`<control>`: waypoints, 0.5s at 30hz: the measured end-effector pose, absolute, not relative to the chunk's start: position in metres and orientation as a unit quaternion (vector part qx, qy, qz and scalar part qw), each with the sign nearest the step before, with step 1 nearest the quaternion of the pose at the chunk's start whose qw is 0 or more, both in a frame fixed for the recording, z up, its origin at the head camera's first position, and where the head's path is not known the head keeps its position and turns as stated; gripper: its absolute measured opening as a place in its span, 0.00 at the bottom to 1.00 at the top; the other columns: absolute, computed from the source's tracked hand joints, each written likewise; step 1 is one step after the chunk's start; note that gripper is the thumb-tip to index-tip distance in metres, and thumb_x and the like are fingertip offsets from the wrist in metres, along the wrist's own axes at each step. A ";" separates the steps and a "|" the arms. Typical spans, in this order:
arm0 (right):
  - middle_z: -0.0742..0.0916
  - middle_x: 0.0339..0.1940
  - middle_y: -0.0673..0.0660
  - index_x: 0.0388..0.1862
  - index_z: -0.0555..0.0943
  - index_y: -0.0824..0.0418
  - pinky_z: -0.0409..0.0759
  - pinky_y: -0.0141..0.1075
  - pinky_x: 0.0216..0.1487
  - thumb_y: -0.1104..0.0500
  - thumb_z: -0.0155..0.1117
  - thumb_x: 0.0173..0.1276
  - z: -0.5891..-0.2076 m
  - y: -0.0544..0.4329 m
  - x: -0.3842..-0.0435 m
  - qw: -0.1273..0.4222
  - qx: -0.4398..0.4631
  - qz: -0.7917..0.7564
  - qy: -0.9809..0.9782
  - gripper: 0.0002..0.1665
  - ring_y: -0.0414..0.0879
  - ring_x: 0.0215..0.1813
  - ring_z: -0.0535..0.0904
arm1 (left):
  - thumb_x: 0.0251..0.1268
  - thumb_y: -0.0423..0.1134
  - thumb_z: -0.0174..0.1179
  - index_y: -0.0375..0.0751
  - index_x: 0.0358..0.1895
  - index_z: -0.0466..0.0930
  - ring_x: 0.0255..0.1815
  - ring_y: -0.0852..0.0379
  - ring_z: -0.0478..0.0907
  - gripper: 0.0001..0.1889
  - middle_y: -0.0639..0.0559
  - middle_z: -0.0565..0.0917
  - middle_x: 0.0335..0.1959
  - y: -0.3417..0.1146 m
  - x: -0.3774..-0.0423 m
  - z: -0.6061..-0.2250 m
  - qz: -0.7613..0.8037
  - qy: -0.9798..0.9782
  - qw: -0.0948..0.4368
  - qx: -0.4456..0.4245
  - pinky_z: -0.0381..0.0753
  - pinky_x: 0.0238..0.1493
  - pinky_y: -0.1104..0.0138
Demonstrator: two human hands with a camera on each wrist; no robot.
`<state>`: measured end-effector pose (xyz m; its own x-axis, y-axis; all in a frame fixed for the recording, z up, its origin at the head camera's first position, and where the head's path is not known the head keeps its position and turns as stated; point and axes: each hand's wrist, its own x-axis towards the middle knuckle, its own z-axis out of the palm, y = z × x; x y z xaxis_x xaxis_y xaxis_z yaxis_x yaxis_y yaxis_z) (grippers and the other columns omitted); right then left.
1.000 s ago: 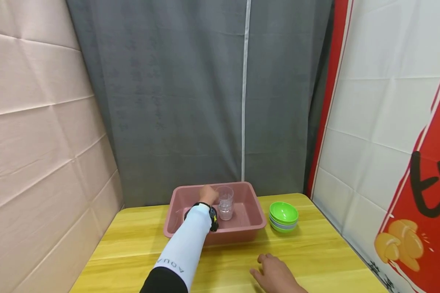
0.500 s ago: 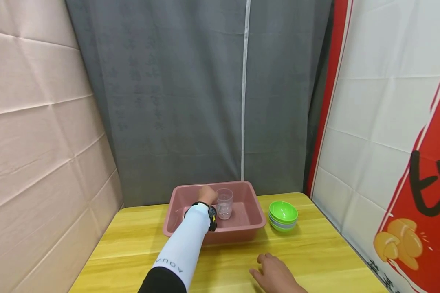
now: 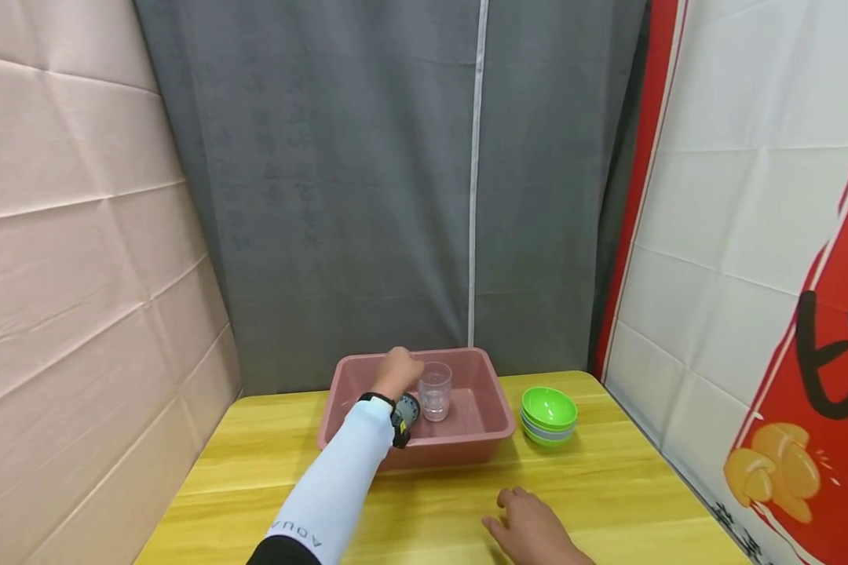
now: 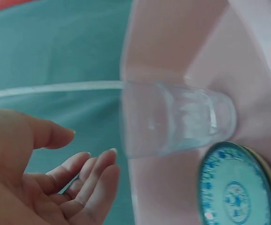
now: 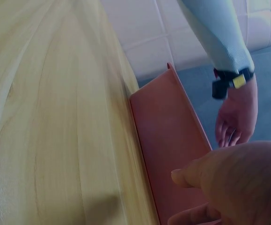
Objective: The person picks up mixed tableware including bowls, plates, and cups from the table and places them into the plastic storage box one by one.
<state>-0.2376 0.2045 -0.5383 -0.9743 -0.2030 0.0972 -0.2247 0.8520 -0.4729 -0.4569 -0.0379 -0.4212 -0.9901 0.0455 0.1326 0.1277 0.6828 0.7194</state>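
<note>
In the head view, your left hand (image 3: 399,372), lower centre, is over the pink tub (image 3: 459,453); its fingers are loosely bent and grip nothing. The clear glass (image 3: 435,392) stands inside the tub, just right of that hand, apart from it. Your right hand (image 3: 535,530), bottom right of centre, is relaxed, holding nothing. Stacked bowls (image 3: 549,417) sit on the table (image 3: 625,502) at lower right.
</note>
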 end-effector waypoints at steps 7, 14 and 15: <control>0.84 0.37 0.53 0.51 0.86 0.66 0.85 0.55 0.44 0.45 0.75 0.76 -0.537 0.204 -0.238 0.011 0.101 0.245 -0.964 0.24 0.50 0.39 0.81 | 0.78 0.45 0.62 0.43 0.47 0.85 0.36 0.52 0.81 0.10 0.50 0.84 0.39 -0.066 -0.410 -0.400 -0.423 -0.894 0.130 -0.065 0.80 0.36 0.62; 0.84 0.37 0.53 0.50 0.86 0.65 0.85 0.54 0.44 0.45 0.75 0.76 -0.537 0.207 -0.236 0.010 0.098 0.243 -0.965 0.23 0.50 0.39 0.82 | 0.79 0.46 0.68 0.47 0.45 0.87 0.39 0.53 0.81 0.07 0.53 0.87 0.40 -0.097 -0.350 -0.404 -0.420 -0.887 0.178 -0.069 0.85 0.44 0.59; 0.84 0.37 0.53 0.50 0.86 0.65 0.86 0.54 0.44 0.45 0.76 0.76 -0.538 0.208 -0.236 0.011 0.097 0.244 -0.965 0.23 0.50 0.39 0.82 | 0.79 0.45 0.68 0.47 0.45 0.87 0.40 0.53 0.81 0.07 0.52 0.87 0.40 -0.102 -0.341 -0.407 -0.422 -0.887 0.175 -0.068 0.86 0.44 0.59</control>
